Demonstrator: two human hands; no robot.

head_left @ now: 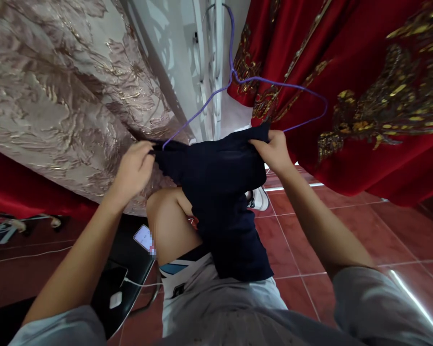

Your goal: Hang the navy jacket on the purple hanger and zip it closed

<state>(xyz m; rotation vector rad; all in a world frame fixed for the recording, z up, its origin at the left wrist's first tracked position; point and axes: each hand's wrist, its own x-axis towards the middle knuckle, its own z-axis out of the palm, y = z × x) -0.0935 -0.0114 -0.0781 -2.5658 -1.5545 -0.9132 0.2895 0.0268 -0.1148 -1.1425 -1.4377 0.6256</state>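
Note:
A dark navy garment drapes from my hands down over my lap; its exact kind does not show. My left hand is closed on its upper left corner. Thumb and fingers of my right hand pinch the upper right corner. Behind the cloth is a purple wire hanger, its hook at a white metal rack. The hanger's left arm runs down into the garment near my left hand. Its right arm stays outside the cloth, bending back toward my right hand. The lower bar is mostly hidden.
Pale pink brocade fabric hangs at the left. Red cloth with gold sequins hangs at the right. A black seat beside my leg bears a lit phone, a dark device with a cable, and a white case. Red tiles cover the floor.

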